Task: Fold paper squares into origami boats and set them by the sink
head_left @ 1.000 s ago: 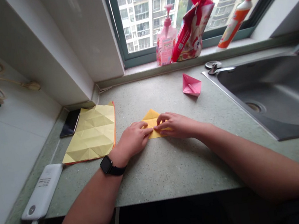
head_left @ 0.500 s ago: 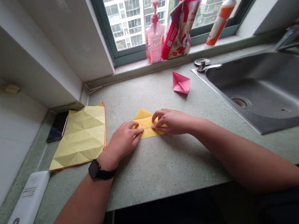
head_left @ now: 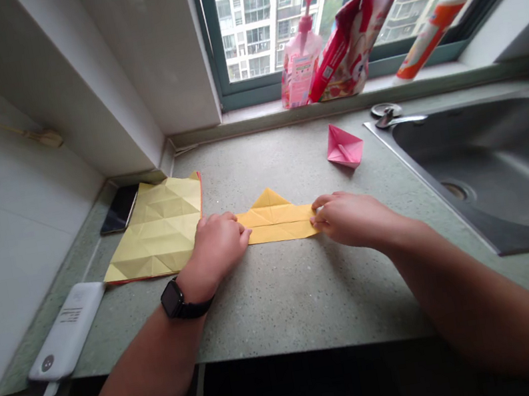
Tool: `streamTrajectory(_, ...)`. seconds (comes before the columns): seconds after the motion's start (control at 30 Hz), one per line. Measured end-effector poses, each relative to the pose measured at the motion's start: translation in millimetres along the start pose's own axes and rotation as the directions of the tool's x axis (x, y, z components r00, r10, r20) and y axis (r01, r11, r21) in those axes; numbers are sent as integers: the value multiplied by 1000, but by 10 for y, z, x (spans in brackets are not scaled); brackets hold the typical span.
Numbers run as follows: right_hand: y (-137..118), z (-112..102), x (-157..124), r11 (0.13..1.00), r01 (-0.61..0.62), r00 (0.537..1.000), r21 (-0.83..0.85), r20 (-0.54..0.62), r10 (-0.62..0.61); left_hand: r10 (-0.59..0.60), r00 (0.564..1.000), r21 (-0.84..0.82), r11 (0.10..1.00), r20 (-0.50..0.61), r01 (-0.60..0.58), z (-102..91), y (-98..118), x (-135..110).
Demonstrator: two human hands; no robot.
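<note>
A folded yellow origami paper (head_left: 278,216) lies on the counter in front of me, a long flat band with a triangular peak at its far side and crease lines across it. My left hand (head_left: 221,239) pinches its left end, fingers curled and thumb against the near part. At the other end, my right hand (head_left: 346,218) grips the paper between thumb and fingers. Beyond my right hand sits a folded pink paper piece (head_left: 344,146). Left of my left hand, a creased pale yellow sheet (head_left: 153,233) with an orange-red edge lies spread out.
A dark phone (head_left: 119,209) and a white power bank (head_left: 68,332) with a cable lie at the left. The steel sink (head_left: 507,167) is at the right. On the sill stand a pink pump bottle (head_left: 301,60), a red bag (head_left: 354,41) and an orange-white bottle (head_left: 439,27).
My hands have moved apart, from near the middle of the yellow paper to its two ends, so more of its band shows. The camera view has turned slightly left.
</note>
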State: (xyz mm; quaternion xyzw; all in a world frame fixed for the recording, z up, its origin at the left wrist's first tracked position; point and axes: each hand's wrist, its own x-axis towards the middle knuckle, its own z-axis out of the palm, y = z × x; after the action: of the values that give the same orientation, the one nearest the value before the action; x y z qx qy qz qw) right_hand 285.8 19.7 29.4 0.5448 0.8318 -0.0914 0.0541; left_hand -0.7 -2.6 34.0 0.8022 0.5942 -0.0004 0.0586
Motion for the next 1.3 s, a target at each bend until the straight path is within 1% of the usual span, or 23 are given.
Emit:
streamTrajectory(0.07, -14, -18, -2, 998, -53, 996, -19, 65, 54, -80, 997, 43, 996, 14, 80, -55, 9, -25)
streamTrajectory(0.13, -13, -34, -6, 995, -93, 988, -37, 117, 97, -106, 994, 59, 993, 14, 105, -55, -5, -35)
streamTrajectory(0.2, 11, -29, -9, 994, -102, 986, -47, 125, 107, -97, 995, 62, 993, -9, 97, -2, -49, -34)
streamTrajectory(0.27, 58, 9, -6, 995, -84, 991, -49, 97, 89, -81, 995, 69, 994, -53, 85, 81, -120, -24)
streamTrajectory(0.33, 119, 72, 11, 999, -34, 999, -33, 33, 35, -65, 988, 87, 993, -137, 78, 157, -198, -5)
streamTrajectory(0.37, 148, 104, 26, 1000, -5, 1000, -23, -9, 5, -55, 976, 99, 992, -211, 78, 180, -232, 8)
streamTrajectory(0.43, 190, 152, 67, 999, 31, 996, -12, -87, -32, -27, 926, 83, 995, -377, 63, 193, -270, 36)
streamTrajectory(0.47, 197, 160, 91, 1000, 27, 994, -14, -108, -29, -4, 903, 53, 998, -430, 29, 186, -270, 51)
streamTrajectory(0.5, 193, 156, 113, 1000, 7, 993, -16, -118, -9, 33, 892, 11, 999, -450, -31, 177, -258, 65)
streamTrajectory(0.53, 177, 139, 133, 999, -29, 992, -16, -120, 27, 86, 894, -40, 993, -440, -115, 170, -233, 77)
streamTrajectory(0.6, 115, 82, 160, 993, -120, 983, -2, -142, 119, 236, 899, -139, 942, -369, -304, 187, -162, 95)
streamTrajectory(0.63, 76, 50, 167, 987, -158, 972, 12, -176, 158, 310, 892, -181, 906, -330, -382, 214, -123, 100)
streamTrajectory(0.67, 35, 23, 170, 983, -179, 956, 31, -230, 181, 364, 883, -215, 875, -297, -433, 251, -87, 103)
streamTrajectory(0.7, -3, 5, 172, 983, -174, 940, 53, -289, 182, 394, 879, -243, 855, -269, -458, 294, -56, 105)
streamTrajectory(0.73, -35, 0, 173, 987, -143, 925, 77, -344, 161, 411, 879, -265, 843, -244, -468, 339, -32, 107)
streamTrajectory(0.8, -73, 32, 182, 993, 4, 916, 116, -400, 44, 409, 888, -297, 839, -211, -457, 414, -8, 112)
streamTrajectory(0.83, -78, 67, 191, 986, 101, 918, 130, -394, -42, 401, 893, -309, 840, -204, -447, 440, -6, 116)
streamTrajectory(0.9, -58, 156, 218, 945, 290, 914, 151, -337, -227, 384, 900, -321, 842, -204, -432, 463, -12, 124)
streamTrajectory(0.97, -8, 238, 248, 893, 413, 893, 180, -273, -358, 382, 901, -324, 842, -208, -432, 462, -20, 131)
streamTrajectory(1.03, 56, 281, 265, 855, 468, 877, 226, -240, -416, 387, 897, -318, 841, -212, -438, 454, -23, 137)
streamTrajectory(1.13, 152, 254, 250, 824, 482, 876, 299, -199, -440, 395, 893, -315, 837, -218, -447, 450, -19, 142)
streamTrajectory(1.3, 250, 126, 161, 835, 449, 893, 318, -125, -433, 390, 893, -329, 832, -226, -446, 461, -19, 148)
